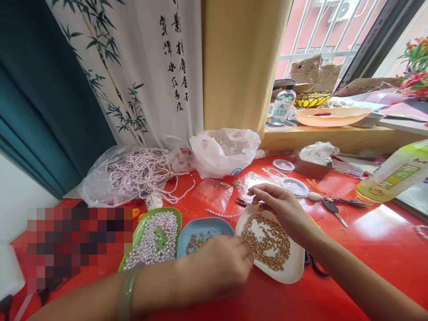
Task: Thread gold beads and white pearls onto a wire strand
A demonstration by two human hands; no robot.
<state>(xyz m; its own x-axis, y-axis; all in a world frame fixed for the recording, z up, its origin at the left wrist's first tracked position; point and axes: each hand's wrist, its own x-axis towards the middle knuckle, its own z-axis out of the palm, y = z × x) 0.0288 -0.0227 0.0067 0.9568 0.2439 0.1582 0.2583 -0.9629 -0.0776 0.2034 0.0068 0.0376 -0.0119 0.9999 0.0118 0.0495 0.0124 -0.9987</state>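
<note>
Left grip curled over white dish, hold unclear; right grip pinching thin wire; bottle label "A".

A glossy red desk fills the lower part of the view, its surface shining where daylight falls on it from the right. Behind it on the left hangs a dark teal curtain, and next to that a white curtain printed with ink bamboo and black calligraphy. A mustard-yellow curtain hangs beside the window, whose white bars stand in front of a pink wall outside. A pale wooden windowsill runs along under the window, just above the desk's far edge.
</note>
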